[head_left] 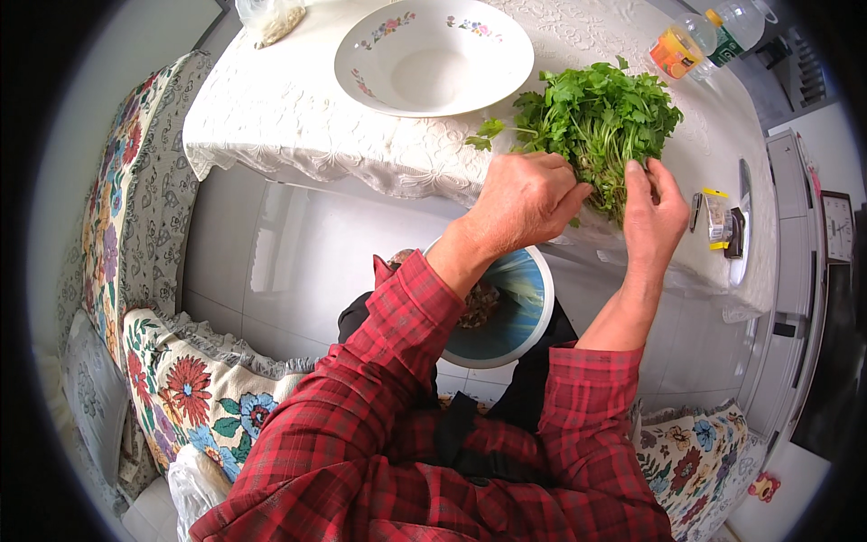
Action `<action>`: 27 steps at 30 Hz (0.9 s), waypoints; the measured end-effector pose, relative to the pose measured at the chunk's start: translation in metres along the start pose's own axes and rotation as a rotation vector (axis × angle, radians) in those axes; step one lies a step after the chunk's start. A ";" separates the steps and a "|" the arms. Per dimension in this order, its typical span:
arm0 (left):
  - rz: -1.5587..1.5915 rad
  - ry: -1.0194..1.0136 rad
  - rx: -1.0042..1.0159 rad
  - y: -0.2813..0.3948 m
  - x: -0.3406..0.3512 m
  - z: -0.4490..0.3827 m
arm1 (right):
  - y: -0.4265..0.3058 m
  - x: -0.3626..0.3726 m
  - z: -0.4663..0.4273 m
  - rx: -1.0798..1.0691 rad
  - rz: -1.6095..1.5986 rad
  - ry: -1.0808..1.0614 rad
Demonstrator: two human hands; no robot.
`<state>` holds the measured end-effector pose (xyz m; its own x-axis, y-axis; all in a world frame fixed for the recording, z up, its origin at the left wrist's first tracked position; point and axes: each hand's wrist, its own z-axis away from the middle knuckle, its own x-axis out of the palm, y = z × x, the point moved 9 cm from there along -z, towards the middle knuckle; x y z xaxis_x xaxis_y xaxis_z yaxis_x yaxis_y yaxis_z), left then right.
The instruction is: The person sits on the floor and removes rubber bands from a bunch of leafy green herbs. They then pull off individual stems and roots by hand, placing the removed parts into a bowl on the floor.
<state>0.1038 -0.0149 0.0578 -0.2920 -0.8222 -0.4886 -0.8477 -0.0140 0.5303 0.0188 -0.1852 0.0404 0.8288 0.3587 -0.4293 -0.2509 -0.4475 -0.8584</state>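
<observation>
A thick bunch of leafy green herbs (596,115), with thin stems gathered towards me, lies on the white lace tablecloth (305,122). My left hand (525,196) is at the near left side of the stems, its thumb and fingers closed on them. At the near right edge, my right hand (653,210) touches the bunch with its thumb and curled fingers; whether it grips a stem is hidden. One leafy sprig sticks out leftward above my left hand. Below my forearms, between my knees, stands a round bin (535,325) with a plastic liner and brownish scraps inside.
A wide white bowl (433,74) with floral decoration stands left of the herbs. Plastic bottles (704,44) are at the far right. A knife (745,183) and small packets (719,220) lie near the table's right edge. A plastic bag (274,20) sits at the far left.
</observation>
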 end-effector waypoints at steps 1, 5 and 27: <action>0.000 0.007 0.001 0.000 -0.001 0.001 | -0.001 0.003 0.001 -0.018 0.026 0.009; 0.023 0.020 0.024 0.005 -0.005 -0.004 | -0.008 0.009 0.003 -0.036 0.156 0.014; -0.178 -0.043 0.051 0.009 0.016 -0.006 | 0.025 -0.005 -0.009 0.112 -0.419 0.165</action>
<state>0.0939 -0.0312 0.0588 -0.1535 -0.7844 -0.6009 -0.9086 -0.1270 0.3979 0.0131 -0.2053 0.0238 0.9366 0.3503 0.0033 0.0772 -0.1971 -0.9773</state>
